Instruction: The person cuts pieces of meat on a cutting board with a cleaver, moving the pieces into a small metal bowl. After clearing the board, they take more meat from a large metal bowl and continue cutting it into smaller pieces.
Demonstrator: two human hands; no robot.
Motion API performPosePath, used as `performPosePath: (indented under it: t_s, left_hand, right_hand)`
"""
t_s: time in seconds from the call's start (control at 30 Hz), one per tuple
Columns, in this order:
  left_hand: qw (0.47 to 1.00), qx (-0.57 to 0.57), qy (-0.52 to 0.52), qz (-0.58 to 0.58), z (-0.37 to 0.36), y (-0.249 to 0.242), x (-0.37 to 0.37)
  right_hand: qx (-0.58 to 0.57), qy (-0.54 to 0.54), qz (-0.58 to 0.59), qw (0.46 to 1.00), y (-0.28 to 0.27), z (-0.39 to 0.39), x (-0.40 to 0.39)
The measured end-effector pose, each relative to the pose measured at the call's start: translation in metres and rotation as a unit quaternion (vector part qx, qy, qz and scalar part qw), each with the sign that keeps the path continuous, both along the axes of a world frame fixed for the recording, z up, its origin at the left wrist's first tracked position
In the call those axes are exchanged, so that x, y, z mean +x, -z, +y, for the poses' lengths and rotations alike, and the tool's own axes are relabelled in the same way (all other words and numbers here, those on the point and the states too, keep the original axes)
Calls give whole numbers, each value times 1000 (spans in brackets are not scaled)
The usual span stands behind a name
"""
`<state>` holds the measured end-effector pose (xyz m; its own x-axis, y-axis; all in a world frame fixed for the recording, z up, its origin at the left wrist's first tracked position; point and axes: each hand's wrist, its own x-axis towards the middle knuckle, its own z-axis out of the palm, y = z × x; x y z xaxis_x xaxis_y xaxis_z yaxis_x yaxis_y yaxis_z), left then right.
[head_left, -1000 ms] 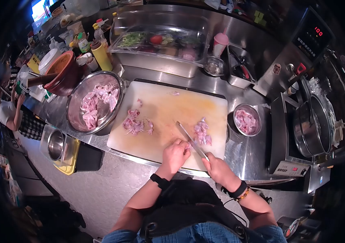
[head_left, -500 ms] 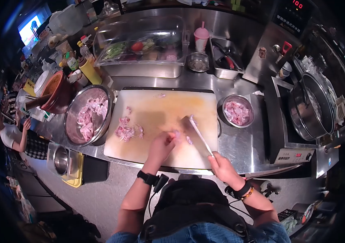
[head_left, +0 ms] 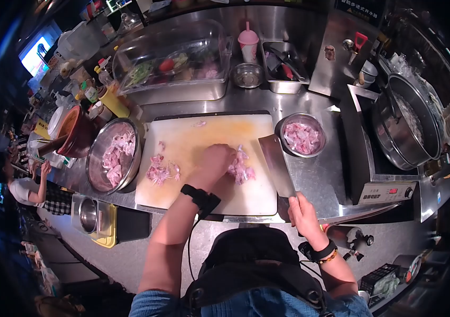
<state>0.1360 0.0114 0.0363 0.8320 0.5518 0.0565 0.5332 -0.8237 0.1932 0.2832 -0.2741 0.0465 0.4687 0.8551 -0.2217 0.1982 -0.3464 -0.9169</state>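
My left hand (head_left: 213, 162) rests on a pile of cut pink meat (head_left: 240, 168) on the pale cutting board (head_left: 198, 138), fingers curled around the pieces. A cleaver (head_left: 276, 164) is gripped in my right hand (head_left: 303, 213) by its handle, the wide blade lying flat-side up along the board's right edge. Another small heap of raw meat (head_left: 160, 170) lies on the board's left part. A small steel bowl (head_left: 302, 136) with cut meat stands right of the board. A large steel bowl (head_left: 113, 155) with uncut meat stands to its left.
A covered tray of vegetables (head_left: 172, 66), sauce bottles (head_left: 109, 98), a red mortar (head_left: 74, 129), a pink cup (head_left: 248, 43) and steel tins stand at the back. A big pot (head_left: 410, 129) and a scale (head_left: 388, 193) sit on the right. Another person (head_left: 24, 185) stands far left.
My left hand moved forward onto the cut meat and gathered it. The cleaver swung from the board's middle to its right edge, blade turned flat.
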Motion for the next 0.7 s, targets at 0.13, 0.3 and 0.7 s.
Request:
performPosePath:
  t_s: [0.13,0.3,0.7]
  left_hand:
    - [982,-106,-123,-92,-5,-45,-20]
    - [951,-114,-225,-178,-5,-73,-44]
    - [960,-107,-204,-160,-76,19,-94]
  right_hand:
    - [-27,-39,23,999,1,6,4]
    - [-61,-156,110,980,-16,33,-12]
    - [-99,-148,80,981,-11,66,5]
